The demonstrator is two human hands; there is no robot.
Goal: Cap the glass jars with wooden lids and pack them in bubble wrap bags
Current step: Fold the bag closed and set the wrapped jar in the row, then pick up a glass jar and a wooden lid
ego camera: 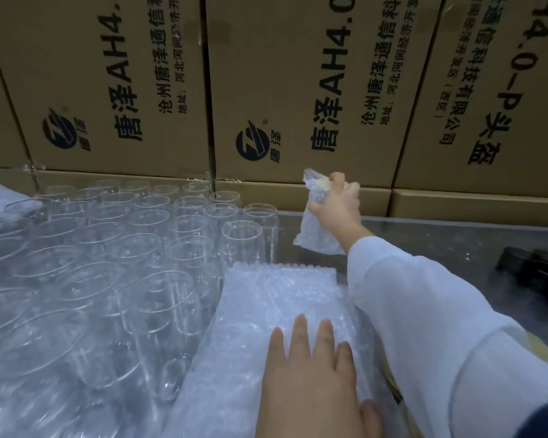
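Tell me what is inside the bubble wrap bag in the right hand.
A pale yellowish patch, likely a wooden lid, shows through the top of the clear bubble wrap bag gripped by the right hand. The wrap and hand hide whatever glass sits below.

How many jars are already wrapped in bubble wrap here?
1: the wrapped jar, gripped by the right hand, held near the cardboard boxes. More may lie out of view.

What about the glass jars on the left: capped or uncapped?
Uncapped. The glass jars stand upright with bare, open rims; nothing covers any that I can see.
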